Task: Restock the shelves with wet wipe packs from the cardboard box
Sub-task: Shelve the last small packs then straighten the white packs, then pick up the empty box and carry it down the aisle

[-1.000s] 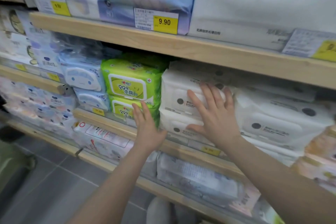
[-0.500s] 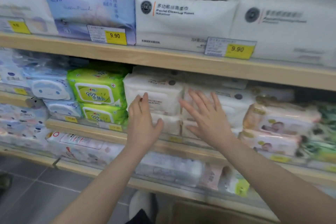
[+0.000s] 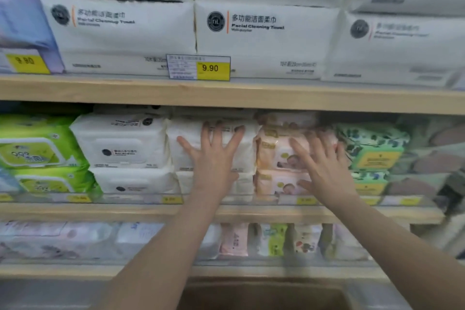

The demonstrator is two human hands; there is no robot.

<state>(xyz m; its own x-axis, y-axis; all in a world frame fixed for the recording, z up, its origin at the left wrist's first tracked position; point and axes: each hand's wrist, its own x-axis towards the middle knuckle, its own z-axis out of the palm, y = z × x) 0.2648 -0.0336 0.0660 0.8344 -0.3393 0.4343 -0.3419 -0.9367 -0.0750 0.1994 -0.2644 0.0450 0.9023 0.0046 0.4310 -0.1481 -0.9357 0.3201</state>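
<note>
Both hands are up at the middle shelf with fingers spread and straight, gripping nothing. The left hand lies flat against the front of a white wet wipe pack, the upper one of a stack of two. The right hand is flat against the stacked pink baby wipe packs just to the right, its fingers blurred. Left of the hands sit another white wipe stack and green 99.9 wipe packs; right of the pink ones are green leaf-print packs. Yellow price tags line the wooden middle shelf. On the shelf above stand white facial cleaning towel packs behind a 9.90 price tag. Below the hands, the lower shelf holds small upright wipe packs. At the bottom edge, the brown cardboard box shows between the forearms, blurred
</note>
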